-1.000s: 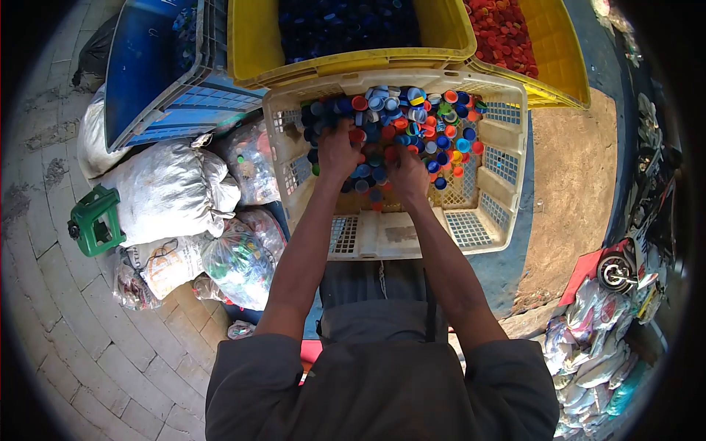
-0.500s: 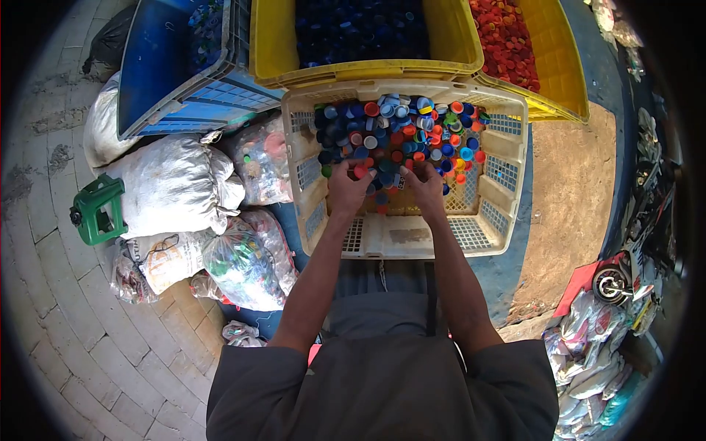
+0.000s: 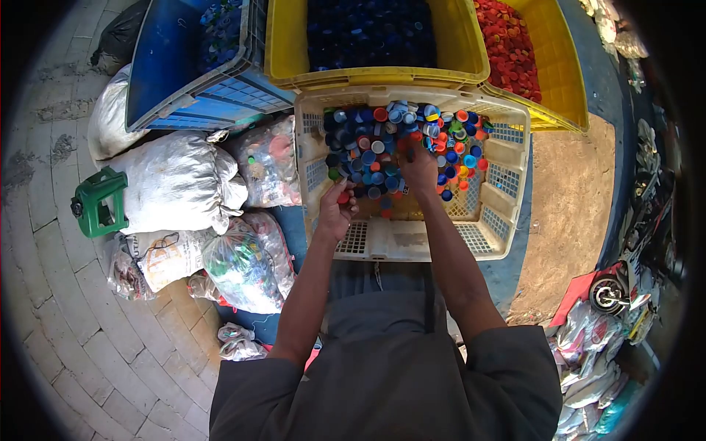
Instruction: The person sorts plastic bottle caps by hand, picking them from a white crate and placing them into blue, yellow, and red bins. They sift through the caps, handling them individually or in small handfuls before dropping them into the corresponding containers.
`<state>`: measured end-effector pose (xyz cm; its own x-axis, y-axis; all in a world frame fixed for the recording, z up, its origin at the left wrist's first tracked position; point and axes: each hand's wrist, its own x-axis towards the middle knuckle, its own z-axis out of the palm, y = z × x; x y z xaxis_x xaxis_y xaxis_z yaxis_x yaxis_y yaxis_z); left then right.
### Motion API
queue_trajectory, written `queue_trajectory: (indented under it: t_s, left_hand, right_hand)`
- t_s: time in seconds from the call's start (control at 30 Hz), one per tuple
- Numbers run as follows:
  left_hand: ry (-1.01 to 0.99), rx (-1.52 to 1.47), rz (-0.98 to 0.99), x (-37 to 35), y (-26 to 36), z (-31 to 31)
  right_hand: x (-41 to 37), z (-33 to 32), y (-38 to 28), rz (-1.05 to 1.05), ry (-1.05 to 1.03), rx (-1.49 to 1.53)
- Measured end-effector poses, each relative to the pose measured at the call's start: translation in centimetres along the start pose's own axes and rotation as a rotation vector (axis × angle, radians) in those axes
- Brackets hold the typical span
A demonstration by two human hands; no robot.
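A pale plastic crate [image 3: 412,251] holds a spread of mixed bottle caps [image 3: 368,158], mostly blue, with red, orange, white and green among them. My left hand [image 3: 334,215] is over the crate's left side, palm partly up, its fingers curled round a red bottle cap [image 3: 343,197]. Deeper in the crate, my right hand [image 3: 420,170] reaches down into the caps. Its fingers are closed at a red cap beside the blue ones, and the fingertips are partly hidden by the hand.
Behind the crate stand a yellow bin [image 3: 379,77] of dark blue caps, another yellow bin [image 3: 562,66] of red caps and a blue bin [image 3: 169,70]. Stuffed sacks [image 3: 173,184], bags of caps [image 3: 243,261] and a green plastic piece [image 3: 99,202] lie left. Cardboard [image 3: 566,213] lies right.
My left hand has drawn back left and toward me with a red cap in it. My right hand has moved forward into the caps. The view has shifted slightly.
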<state>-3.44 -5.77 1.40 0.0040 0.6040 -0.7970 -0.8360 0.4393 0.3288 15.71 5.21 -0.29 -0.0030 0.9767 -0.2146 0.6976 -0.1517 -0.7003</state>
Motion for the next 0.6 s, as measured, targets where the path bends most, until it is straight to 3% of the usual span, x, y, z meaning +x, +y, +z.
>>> queue_trajectory:
  t_s: [0.13,0.43,0.6]
  left_hand:
    - [0.018,0.067,0.036,-0.2,0.2,0.6]
    - [0.009,0.170,0.060,0.2,0.1,1.2]
    - [0.012,0.239,0.073,1.0,0.1,1.3]
  right_hand:
    - [1.1,1.1,-0.1,0.006,0.039,-0.223]
    - [1.4,0.7,-0.4,0.094,-0.103,-0.300]
    - [-0.3,-0.1,0.2,0.058,-0.025,0.042]
